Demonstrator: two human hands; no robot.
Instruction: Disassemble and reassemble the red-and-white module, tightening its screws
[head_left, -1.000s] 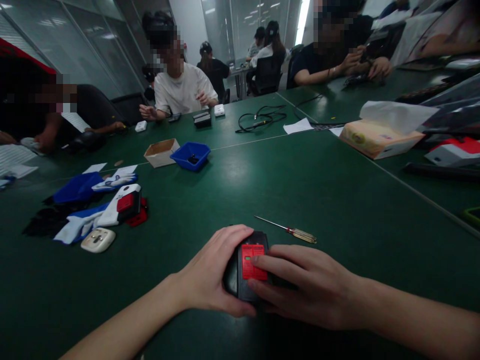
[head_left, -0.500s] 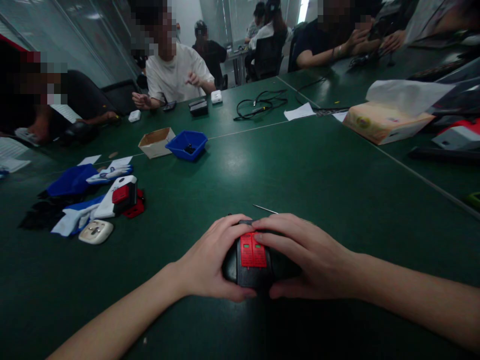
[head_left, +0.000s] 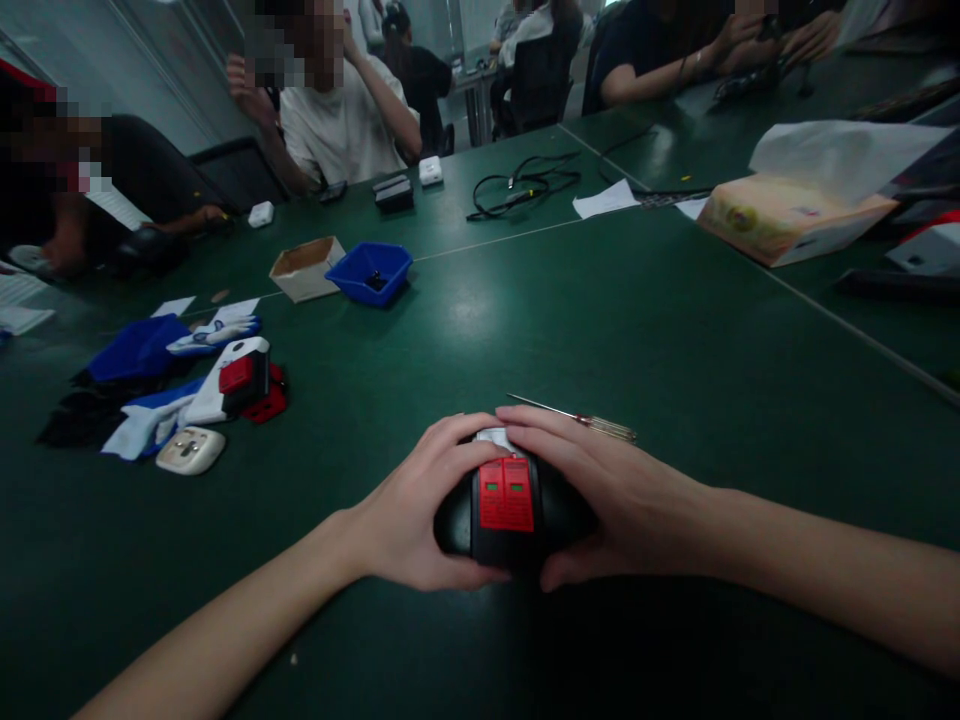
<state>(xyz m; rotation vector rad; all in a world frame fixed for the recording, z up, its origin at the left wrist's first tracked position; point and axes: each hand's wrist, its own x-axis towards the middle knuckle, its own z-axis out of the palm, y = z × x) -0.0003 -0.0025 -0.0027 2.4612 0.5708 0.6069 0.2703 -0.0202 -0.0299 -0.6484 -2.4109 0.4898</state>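
A black-and-red surge protector (head_left: 508, 495) stands in front of me, two red modules with small green windows on its face. My left hand (head_left: 420, 510) is wrapped round its left side, thumb along the near edge and fingers over the far end. From the right, my right hand (head_left: 622, 510) curves about it, fingertips on the far end; its thumb lies by the near right corner, with a dark gap beside the body. A whitish patch shows at the far end between the fingers. Just beyond my right hand lies a screwdriver (head_left: 607, 428) with a clear handle.
Left on the green table are gloves (head_left: 154, 415), a white-and-red device (head_left: 244, 380) and a cream case (head_left: 190, 451). Farther off stand a blue bin (head_left: 370, 274), a cardboard box (head_left: 307, 270), a black cable (head_left: 525, 188) and a tissue pack (head_left: 795, 215). People sit around the table.
Both hands stay round the surge protector; my right fingers have shifted off its red face, showing a whitish patch at the far end. More of the screwdriver shows. The person opposite has raised both hands.
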